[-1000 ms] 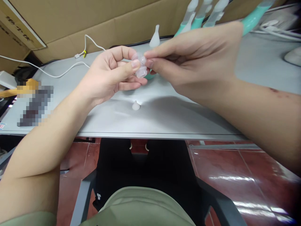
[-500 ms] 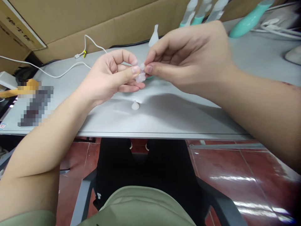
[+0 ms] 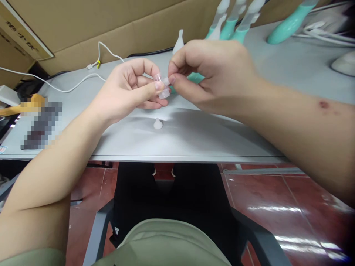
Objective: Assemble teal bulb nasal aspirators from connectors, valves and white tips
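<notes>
Above the table, my left hand (image 3: 131, 85) pinches a small clear plastic piece (image 3: 163, 93) between thumb and fingers. From the right, my right hand (image 3: 210, 70) holds a small whitish translucent part (image 3: 166, 81) in a thumb-and-finger pinch, right against the clear piece; whether the two are joined I cannot tell. On the tabletop just below the hands stands a small white cone-shaped tip (image 3: 158, 123). A taller white nozzle (image 3: 179, 42) rises behind my right hand, and something teal shows partly beneath that hand.
Several teal-handled devices with clear tops (image 3: 241, 31) stand at the back right, and another teal device (image 3: 288, 27) leans beside them. A white cable (image 3: 74, 87) runs across the back left. Cardboard (image 3: 111, 22) borders the table (image 3: 133, 144). A pale rounded object (image 3: 344, 64) sits far right.
My right hand has dropped slightly and turned, its knuckles lower than before. More of the clear piece and of the teal devices behind shows now. My left hand has barely moved.
</notes>
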Demonstrator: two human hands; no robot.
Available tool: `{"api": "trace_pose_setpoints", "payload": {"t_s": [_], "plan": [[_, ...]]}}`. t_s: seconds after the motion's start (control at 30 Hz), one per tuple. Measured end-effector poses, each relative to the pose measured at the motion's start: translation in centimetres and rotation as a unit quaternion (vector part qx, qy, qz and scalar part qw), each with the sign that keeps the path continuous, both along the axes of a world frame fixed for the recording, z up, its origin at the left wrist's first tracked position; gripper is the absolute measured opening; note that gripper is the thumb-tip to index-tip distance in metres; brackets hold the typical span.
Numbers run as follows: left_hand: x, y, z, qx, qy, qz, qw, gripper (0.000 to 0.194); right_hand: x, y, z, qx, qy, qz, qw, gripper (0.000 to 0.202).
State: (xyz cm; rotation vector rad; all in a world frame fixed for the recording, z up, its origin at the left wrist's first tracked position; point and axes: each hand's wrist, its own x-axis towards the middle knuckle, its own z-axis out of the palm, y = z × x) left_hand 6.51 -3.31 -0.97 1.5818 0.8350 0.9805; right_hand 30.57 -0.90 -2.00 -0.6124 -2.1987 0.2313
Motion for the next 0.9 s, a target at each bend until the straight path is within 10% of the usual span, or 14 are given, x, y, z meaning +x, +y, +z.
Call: {"api": "trace_pose_setpoints", "payload": {"t_s": [0.9], "plan": [[-0.16, 0.40, 0.43, -0.019, -0.019, -0.012, 1.000, 0.017, 0.07, 0.05, -0.38, -0.021, 0.092, 0.040, 0.995, 0.012]]}}
